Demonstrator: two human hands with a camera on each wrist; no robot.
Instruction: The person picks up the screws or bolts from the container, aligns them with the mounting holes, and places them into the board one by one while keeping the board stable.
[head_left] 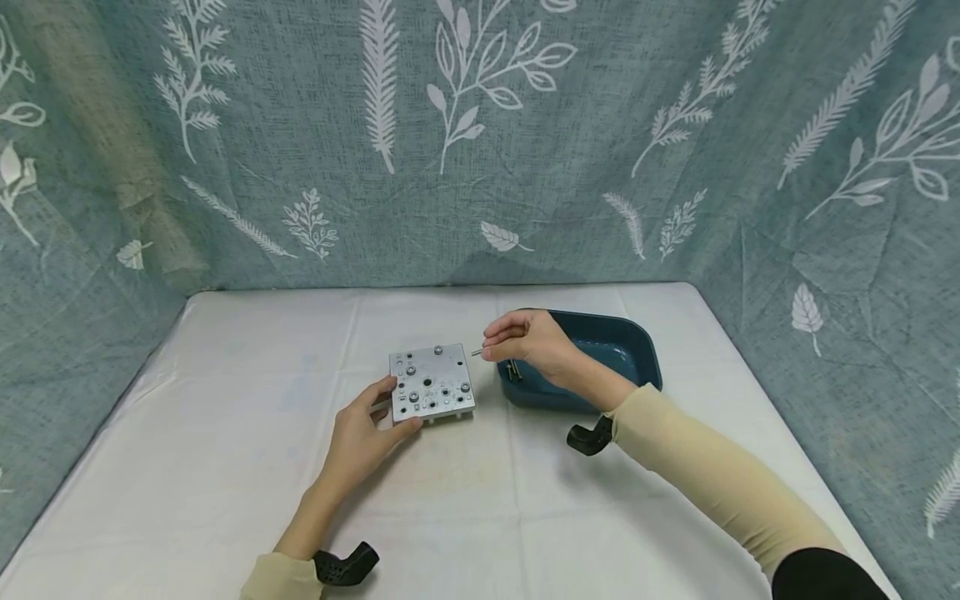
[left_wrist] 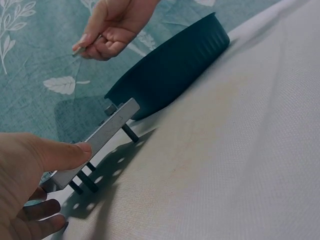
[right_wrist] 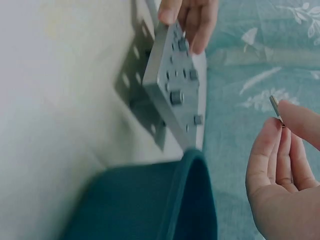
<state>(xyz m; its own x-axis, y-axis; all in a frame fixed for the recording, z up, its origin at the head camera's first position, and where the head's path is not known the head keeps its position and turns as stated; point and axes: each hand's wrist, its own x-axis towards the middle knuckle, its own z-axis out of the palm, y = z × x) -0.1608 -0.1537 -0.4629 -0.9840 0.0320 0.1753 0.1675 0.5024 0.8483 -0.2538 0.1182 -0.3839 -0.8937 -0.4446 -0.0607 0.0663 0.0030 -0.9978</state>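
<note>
**Pinching right, gripping left**

Pinches, between thumb and fingertips of the right hand [head_left: 543,343], a short, slim, silvery metal pin [head_left: 477,352], pointed toward about nine o'clock in the head view. Grips in the left hand [head_left: 367,433], with fingers at the nine-o'clock edge and thumb near seven, a square, silver-grey metal plate [head_left: 422,357] at eight o'clock from the pin and apart from it, drilled with holes, topped with round bolt heads [head_left: 438,350] and underhung with dark threaded shanks [left_wrist: 87,181]. Reaches over a dark teal, rounded-rectangular bin [head_left: 615,357] at three o'clock from the plate, with brass-coloured pieces [head_left: 513,371] inside at nine o'clock. Works over white cloth [head_left: 262,375], facing at twelve o'clock a grey-green curtain [head_left: 285,125] printed with white leaves.
</note>
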